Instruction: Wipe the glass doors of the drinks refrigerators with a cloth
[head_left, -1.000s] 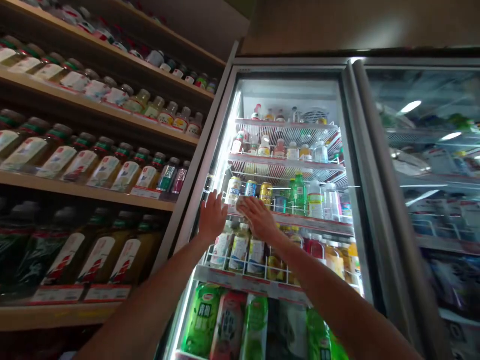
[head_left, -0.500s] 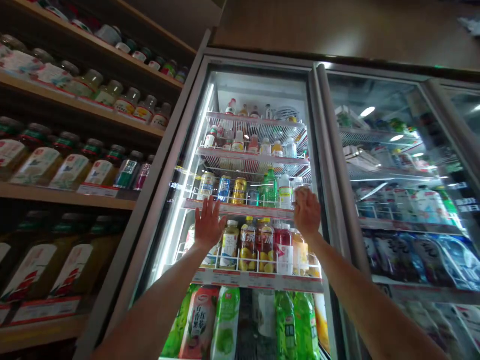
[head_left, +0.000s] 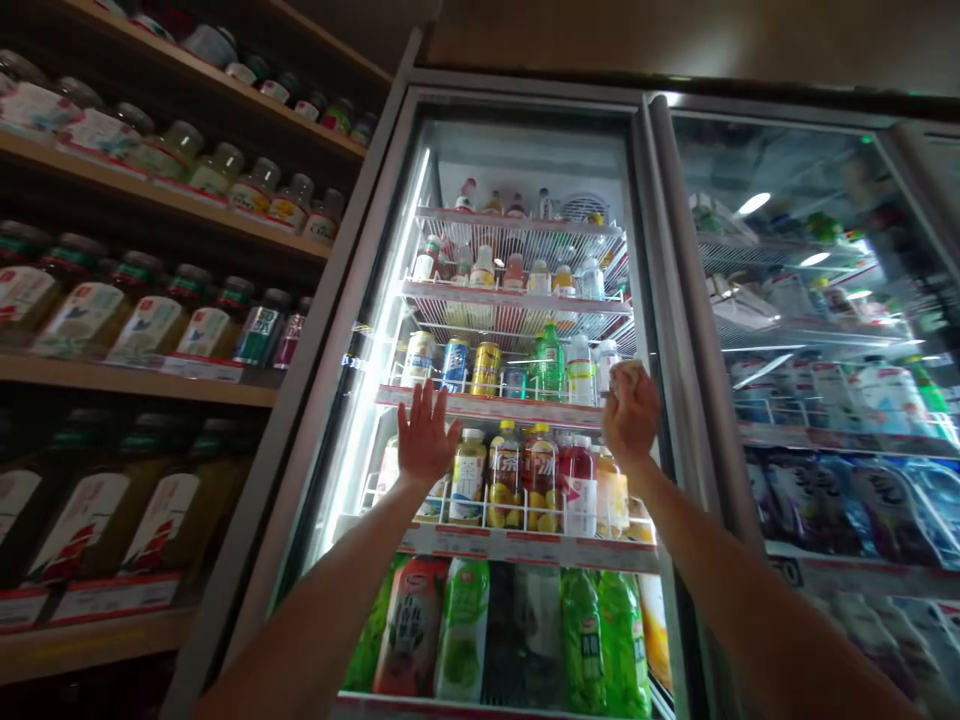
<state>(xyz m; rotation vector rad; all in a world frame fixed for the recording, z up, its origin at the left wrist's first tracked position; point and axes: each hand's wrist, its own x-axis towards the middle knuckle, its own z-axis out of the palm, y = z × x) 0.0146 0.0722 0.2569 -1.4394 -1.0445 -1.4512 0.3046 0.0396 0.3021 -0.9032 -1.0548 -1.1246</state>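
My left hand (head_left: 427,440) is raised with its fingers spread, palm toward the glass door (head_left: 525,130) of a lit drinks fridge. It looks to be laid flat against the glass, in front of the bottle shelf. Farther right, my right hand (head_left: 631,412) is closed around a crumpled beige cloth (head_left: 627,374), held at the door's right side near the frame. Behind the glass stand cans, such as a gold can (head_left: 486,370), and bottles, such as a green bottle (head_left: 550,362). The palm side of my right hand is hidden.
Wooden shelves (head_left: 135,370) with rows of jars and bottles stand on the left. To the right is another glass-doored fridge (head_left: 810,330) with stocked shelves. A metal door frame (head_left: 679,300) divides the two fridges. Large green bottles (head_left: 622,640) fill part of the bottom shelf.
The view has shifted slightly. My right hand, with the cloth, has moved a little to the right and its fingers are more curled. My left hand stays spread at about the same place.
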